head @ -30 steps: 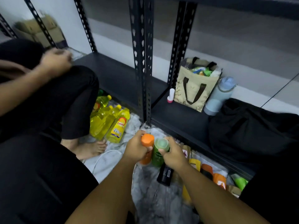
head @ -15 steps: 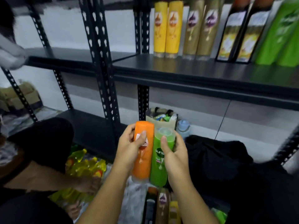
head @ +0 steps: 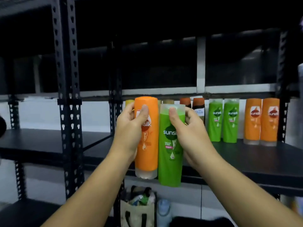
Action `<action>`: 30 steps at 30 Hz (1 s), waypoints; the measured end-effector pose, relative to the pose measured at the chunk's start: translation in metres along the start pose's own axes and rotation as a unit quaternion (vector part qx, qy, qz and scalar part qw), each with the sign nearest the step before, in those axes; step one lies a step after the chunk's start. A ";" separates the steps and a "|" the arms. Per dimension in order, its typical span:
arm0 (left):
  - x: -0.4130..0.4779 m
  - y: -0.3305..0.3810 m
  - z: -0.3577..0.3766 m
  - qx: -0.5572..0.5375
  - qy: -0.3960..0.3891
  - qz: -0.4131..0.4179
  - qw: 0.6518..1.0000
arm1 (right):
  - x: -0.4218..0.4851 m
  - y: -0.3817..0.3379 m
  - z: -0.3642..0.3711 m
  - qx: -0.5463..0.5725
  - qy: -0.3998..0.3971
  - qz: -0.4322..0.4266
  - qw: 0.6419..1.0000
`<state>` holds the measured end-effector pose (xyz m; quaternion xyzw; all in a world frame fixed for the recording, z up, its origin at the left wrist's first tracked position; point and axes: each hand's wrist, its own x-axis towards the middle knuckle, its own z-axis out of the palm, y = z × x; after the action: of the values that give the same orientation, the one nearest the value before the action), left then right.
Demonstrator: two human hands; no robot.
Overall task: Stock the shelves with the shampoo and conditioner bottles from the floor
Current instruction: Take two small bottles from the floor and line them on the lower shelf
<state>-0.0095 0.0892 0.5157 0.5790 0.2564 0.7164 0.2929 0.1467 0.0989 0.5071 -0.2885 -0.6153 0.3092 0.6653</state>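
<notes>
My left hand (head: 130, 131) grips an orange Sunsilk bottle (head: 147, 149), upright, thumb across its label. Beside it my right hand (head: 191, 133) grips a green Sunsilk bottle (head: 170, 161), also upright and touching the orange one. Both bottles hang in the air in front of the black shelf (head: 246, 161), at its front edge. At the back of that shelf stand two green bottles (head: 223, 120), two orange bottles (head: 261, 121) and two brown-capped bottles (head: 196, 104). Further bottles behind my hands are mostly hidden.
Black perforated uprights (head: 69, 95) stand left of my hands, with another black shelf (head: 41, 140) to their left. Below, a beige tote bag (head: 137, 213) and a pale blue bottle (head: 164, 212) sit on the lower shelf. A dark shelf level runs overhead.
Both hands have lifted the orange and green bottles from the floor up to the stocked shelf's height. My view has risen from the floor to the shelf.
</notes>
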 end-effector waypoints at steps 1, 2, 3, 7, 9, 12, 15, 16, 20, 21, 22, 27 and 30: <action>0.013 0.005 0.006 0.004 -0.003 0.008 1.000 | 0.015 -0.006 0.000 -0.001 0.005 -0.006 1.000; 0.026 0.008 0.011 0.011 -0.006 0.015 1.000 | 0.029 -0.010 0.001 -0.007 0.016 -0.010 1.000; 0.037 0.010 0.015 0.017 -0.010 0.022 1.000 | 0.041 -0.013 0.002 -0.015 0.025 -0.011 1.000; 0.072 -0.002 0.027 0.042 -0.007 0.030 0.999 | 0.074 -0.015 0.001 -0.023 0.039 -0.012 0.999; 0.081 -0.014 0.030 0.050 -0.013 0.015 0.999 | 0.082 -0.005 -0.002 -0.022 0.040 -0.002 0.999; 0.086 -0.038 0.028 0.064 -0.016 0.000 0.998 | 0.085 0.015 -0.008 -0.053 0.020 0.013 0.998; 0.082 -0.061 0.024 0.074 -0.017 -0.015 0.997 | 0.082 0.035 -0.018 -0.083 -0.016 0.027 0.996; 0.079 -0.068 0.021 0.074 -0.017 -0.021 0.997 | 0.082 0.042 -0.022 -0.089 -0.028 0.033 0.995; 0.073 -0.083 0.006 0.063 -0.057 -0.038 0.996 | 0.067 0.063 -0.039 -0.178 -0.156 0.103 0.966; 0.071 -0.085 0.001 0.079 -0.080 -0.043 0.993 | 0.058 0.068 -0.043 -0.203 -0.187 0.122 0.953; 0.067 -0.088 -0.005 0.107 -0.108 -0.049 0.987 | 0.050 0.075 -0.048 -0.228 -0.212 0.135 0.941; 0.051 -0.107 -0.023 0.183 -0.180 -0.083 0.963 | 0.044 0.096 -0.053 -0.283 -0.218 0.153 0.922; 0.063 -0.116 -0.034 0.206 -0.176 -0.085 0.959 | 0.056 0.106 -0.039 -0.301 -0.203 0.151 0.920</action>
<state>-0.0383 0.2147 0.4701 0.7200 0.3908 0.5071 0.2678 0.1823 0.2102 0.4586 -0.4954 -0.7504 0.2579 0.3534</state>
